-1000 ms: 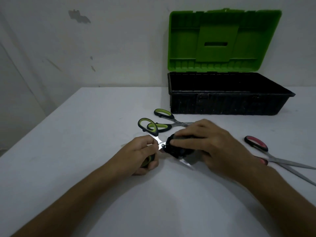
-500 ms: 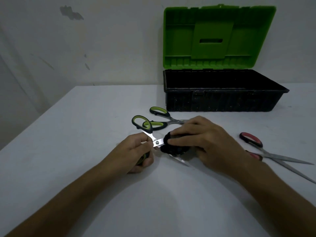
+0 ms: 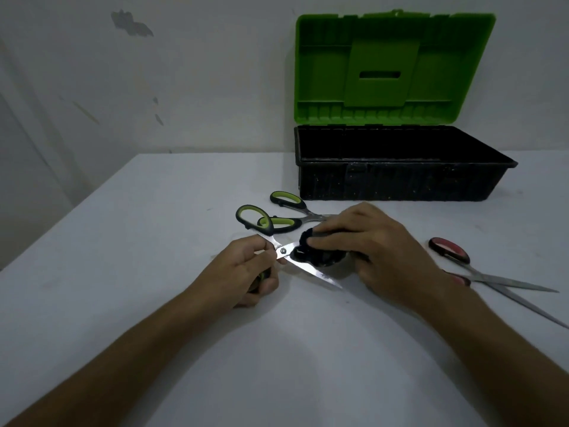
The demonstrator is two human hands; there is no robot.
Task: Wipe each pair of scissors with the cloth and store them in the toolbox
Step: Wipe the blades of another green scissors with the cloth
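My left hand point(image 3: 246, 269) grips the lower handle of a green-handled pair of scissors point(image 3: 289, 252) that lies spread open on the white table point(image 3: 154, 272). My right hand point(image 3: 375, 251) presses a bunched black cloth point(image 3: 317, 251) onto its upper blade; the lower blade sticks out bare towards me. A second green-handled pair point(image 3: 289, 211) lies just behind, partly hidden by my right hand. A red-handled pair point(image 3: 480, 272) lies spread open at the right. The toolbox point(image 3: 400, 180), black with its green lid point(image 3: 391, 69) up, stands at the back.
The toolbox backs onto a scuffed white wall point(image 3: 154, 72). The table's left edge runs diagonally from the far corner to the lower left. The long blades of the red-handled pair point to the right edge of the view.
The cloth under my right hand has shifted slightly along the upper blade, away from the pivot. My left hand keeps its hold. The other scissors stay put.
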